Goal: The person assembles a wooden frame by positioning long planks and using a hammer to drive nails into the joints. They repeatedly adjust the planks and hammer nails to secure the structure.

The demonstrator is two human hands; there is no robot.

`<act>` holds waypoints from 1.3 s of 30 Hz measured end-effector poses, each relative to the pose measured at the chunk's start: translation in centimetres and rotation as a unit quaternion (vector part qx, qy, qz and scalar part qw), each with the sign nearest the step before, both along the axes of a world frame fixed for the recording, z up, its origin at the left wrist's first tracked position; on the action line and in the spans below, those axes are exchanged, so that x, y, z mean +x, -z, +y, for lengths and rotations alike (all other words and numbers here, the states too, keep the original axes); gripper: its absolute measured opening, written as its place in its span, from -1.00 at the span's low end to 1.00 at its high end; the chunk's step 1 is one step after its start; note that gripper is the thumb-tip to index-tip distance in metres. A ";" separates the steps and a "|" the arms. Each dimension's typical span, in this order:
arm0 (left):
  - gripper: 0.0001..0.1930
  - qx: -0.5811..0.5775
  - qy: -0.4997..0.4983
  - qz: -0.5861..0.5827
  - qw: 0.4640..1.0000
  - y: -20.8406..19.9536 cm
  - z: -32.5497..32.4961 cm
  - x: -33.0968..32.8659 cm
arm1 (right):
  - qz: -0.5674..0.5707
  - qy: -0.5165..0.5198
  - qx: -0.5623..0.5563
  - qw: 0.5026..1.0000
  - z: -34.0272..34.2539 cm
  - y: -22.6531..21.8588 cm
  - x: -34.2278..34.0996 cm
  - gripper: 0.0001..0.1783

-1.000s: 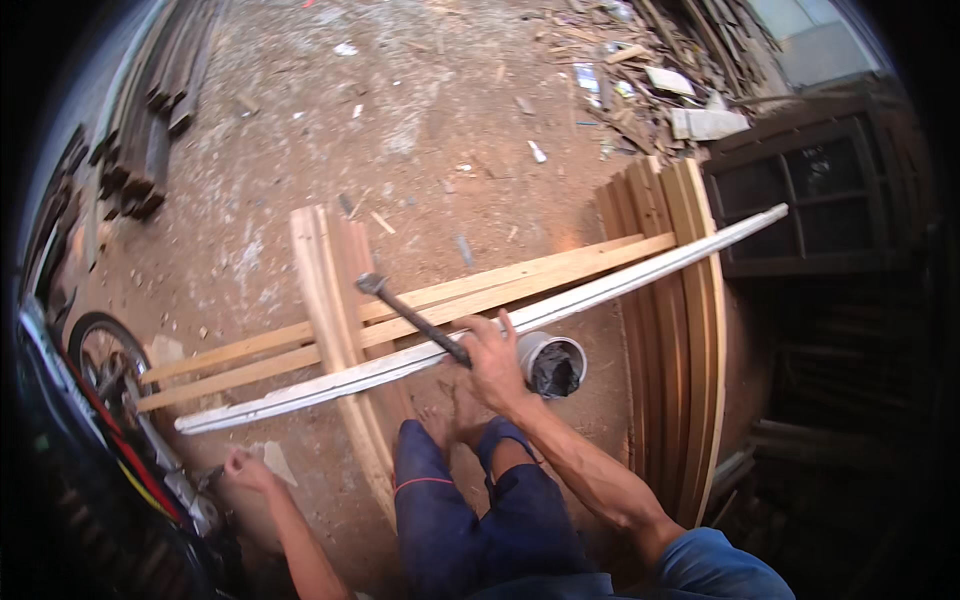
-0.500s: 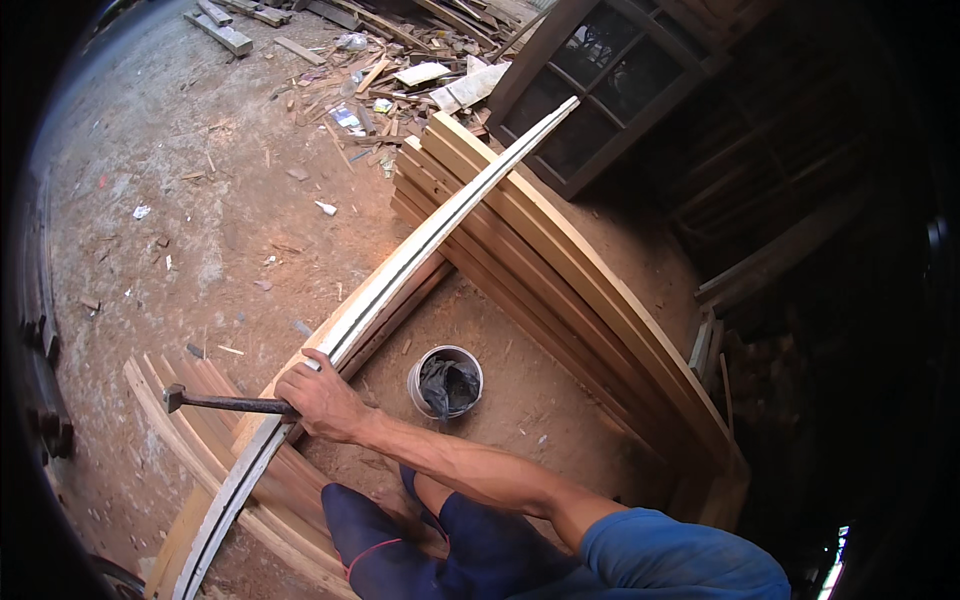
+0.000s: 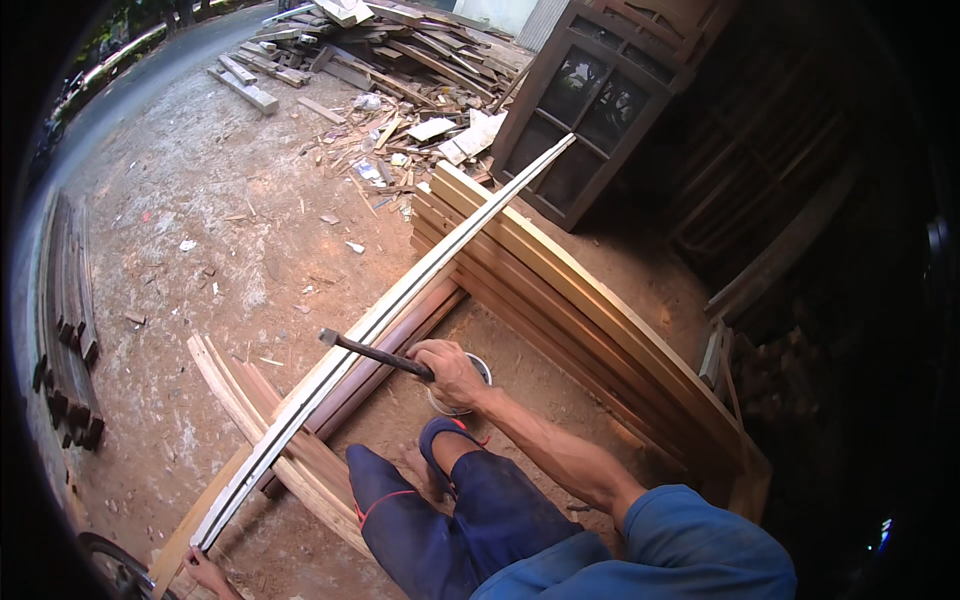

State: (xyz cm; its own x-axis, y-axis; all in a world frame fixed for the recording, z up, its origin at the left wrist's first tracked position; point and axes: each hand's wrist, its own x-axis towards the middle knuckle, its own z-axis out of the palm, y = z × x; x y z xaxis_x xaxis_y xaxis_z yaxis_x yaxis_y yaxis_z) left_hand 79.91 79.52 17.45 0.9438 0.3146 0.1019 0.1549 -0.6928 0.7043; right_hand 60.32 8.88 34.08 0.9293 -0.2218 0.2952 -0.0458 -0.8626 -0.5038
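Note:
My right hand is closed around the dark handle of a hammer, its head pointing left above a long white-faced wooden strip. This strip, with a dark groove along it, runs from the lower left to the far right across other timbers. At its near end, my left hand pinches the tip; only the fingers and wrist show at the lower edge. Beneath the strip lie a brown beam and pale curved boards. A bucket is partly hidden behind my right hand.
Planed beams are stacked on the right. A dark glazed door frame leans behind them. Scrap wood is heaped at the back, and dark timbers lie far left. A wheel sits at the lower left.
My right hand has left the strip and moved right with the hammer, over the bucket. My left hand has come into view at the strip's near end. The view has shifted.

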 end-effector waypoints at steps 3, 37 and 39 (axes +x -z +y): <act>-0.76 0.068 -0.017 0.012 0.998 -0.7 -2.3 -0.5 | 0.029 0.061 0.054 0.996 3.1 -0.6 -8.5 -0.77; -0.78 -0.228 -0.090 -0.021 0.969 2.6 -2.8 1.1 | 0.137 0.156 -0.031 0.978 11.6 1.1 -16.8 -0.79; -0.79 -0.257 -0.112 -0.005 0.960 2.3 -3.1 0.9 | 0.113 0.108 -0.050 0.986 11.5 1.4 -11.8 -0.73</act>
State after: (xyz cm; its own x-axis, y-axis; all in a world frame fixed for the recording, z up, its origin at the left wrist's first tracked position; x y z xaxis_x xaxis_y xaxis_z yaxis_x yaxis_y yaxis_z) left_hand 80.81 76.46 15.16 0.8464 0.5204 -0.1129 0.2514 -0.2036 0.9462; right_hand 48.54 20.41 32.71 0.9084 -0.4017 0.1161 -0.3350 -0.8653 -0.3730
